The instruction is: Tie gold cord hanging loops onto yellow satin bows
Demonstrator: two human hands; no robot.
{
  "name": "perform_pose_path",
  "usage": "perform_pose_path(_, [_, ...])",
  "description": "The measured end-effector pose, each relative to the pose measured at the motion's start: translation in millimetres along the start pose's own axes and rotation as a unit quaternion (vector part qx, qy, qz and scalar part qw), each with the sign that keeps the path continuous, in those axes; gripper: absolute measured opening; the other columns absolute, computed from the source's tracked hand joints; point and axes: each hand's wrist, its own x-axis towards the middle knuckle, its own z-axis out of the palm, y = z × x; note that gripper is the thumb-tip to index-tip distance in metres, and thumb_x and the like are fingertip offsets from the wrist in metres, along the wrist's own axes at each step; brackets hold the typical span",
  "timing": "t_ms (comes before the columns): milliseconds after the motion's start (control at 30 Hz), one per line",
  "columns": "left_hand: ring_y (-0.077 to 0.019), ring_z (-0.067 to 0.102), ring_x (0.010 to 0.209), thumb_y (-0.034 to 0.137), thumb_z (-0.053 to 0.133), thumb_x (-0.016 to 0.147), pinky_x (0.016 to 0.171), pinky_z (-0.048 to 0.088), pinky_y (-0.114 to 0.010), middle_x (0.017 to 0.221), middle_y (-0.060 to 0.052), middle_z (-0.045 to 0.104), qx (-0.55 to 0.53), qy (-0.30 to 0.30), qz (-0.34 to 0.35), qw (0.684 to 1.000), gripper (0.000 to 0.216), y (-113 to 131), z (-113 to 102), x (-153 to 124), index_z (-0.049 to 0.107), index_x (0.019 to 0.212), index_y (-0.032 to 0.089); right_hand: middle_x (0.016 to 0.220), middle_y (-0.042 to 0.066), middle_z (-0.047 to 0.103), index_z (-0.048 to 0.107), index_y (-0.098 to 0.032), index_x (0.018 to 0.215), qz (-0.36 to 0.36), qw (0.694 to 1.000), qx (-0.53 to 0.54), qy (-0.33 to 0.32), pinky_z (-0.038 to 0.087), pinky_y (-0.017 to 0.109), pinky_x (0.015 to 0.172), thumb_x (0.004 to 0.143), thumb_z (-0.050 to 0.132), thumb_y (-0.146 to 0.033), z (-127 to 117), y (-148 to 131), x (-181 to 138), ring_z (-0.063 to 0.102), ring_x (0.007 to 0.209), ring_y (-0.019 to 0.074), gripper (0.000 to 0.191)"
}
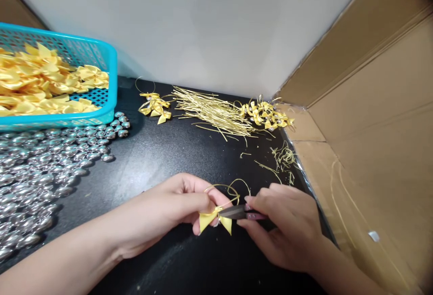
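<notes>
Between the fingers of my left hand (pixel 189 200) is a yellow ribbon bow (pixel 225 225), its two tails hanging down. A thin gold cord (pixel 233 186) loops up from the bow toward my right hand. My right hand (pixel 287 223) is closed around a small pair of dark-bladed scissors (pixel 233 212). Their blades point left and lie against the bow near its knot. Part of a small silvery piece shows beneath the bow by my left fingertips. The scissors' handles are mostly hidden in my right palm.
A blue basket (pixel 113 78) of yellow bows stands at left. Silver beads (pixel 50 173) spread before it. Cut gold cords (pixel 213 112) lie at the back, between a small group of bows (pixel 155 107) and a bigger pile (pixel 267 113). Cord scraps (pixel 286 157) and cardboard walls (pixel 379 83) are at right.
</notes>
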Motion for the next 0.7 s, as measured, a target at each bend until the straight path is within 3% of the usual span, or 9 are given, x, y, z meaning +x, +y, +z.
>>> perform_pose_path(400, [-0.0083,0.047,0.058,0.022,0.059,0.073,0.055,0.037,-0.017,0.068,-0.002,0.067,0.008,-0.006,0.008,1.0,0.019,1.3,1.1,-0.2,0.077,0.077,0.016,0.061,-0.002,0.06,0.054,-0.018,0.084,0.01,0.999,0.024,0.02,0.031,0.027,0.05,0.086,0.059,-0.025,-1.2,-1.9,-3.6,0.044,0.05,0.0118,0.008])
perform_pose_path(700, [-0.0088,0.047,0.058,0.021,0.058,0.071,0.056,0.036,-0.018,0.07,-0.002,0.069,0.02,-0.006,0.002,1.0,0.021,0.9,0.6,-2.9,0.077,0.078,0.015,0.061,-0.001,0.06,0.054,-0.018,0.085,0.005,1.0,0.005,-0.004,0.03,0.028,0.05,0.087,0.058,-0.028,0.3,-2.7,-3.5,0.043,0.05,0.0129,0.011])
